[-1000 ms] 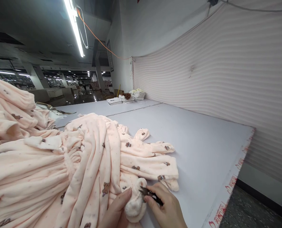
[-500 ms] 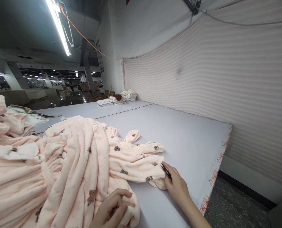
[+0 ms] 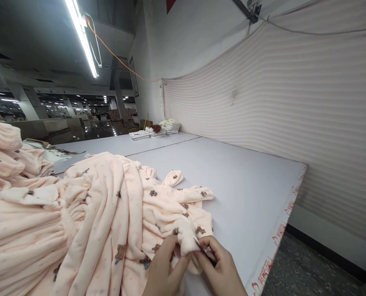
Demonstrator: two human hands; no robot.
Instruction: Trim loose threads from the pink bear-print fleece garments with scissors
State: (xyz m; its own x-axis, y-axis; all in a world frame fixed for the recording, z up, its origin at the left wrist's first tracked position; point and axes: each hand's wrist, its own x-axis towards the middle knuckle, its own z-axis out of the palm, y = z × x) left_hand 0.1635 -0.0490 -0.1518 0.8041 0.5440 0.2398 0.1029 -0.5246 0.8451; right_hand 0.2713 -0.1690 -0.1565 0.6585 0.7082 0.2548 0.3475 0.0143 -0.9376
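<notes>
The left hand (image 3: 167,263) is pinching a pink sleeve (image 3: 187,239) between both hands, its end pointing nearward, its length running forward-left. The right hand (image 3: 222,263) is gripping dark snips (image 3: 200,247), their tips pointing forward-left at the sleeve. Pink clothes (image 3: 93,213) are covering the tabletop (image 3: 247,185) leftward of the hands.

The left hand (image 3: 166,269) is angled inward, thumb and index finger curved toward each other in a pinch. Just beside it, the right hand (image 3: 219,269) faces inward, its fingers (image 3: 212,243) bent. Whether the thumbs touch is hard to tell.
</notes>
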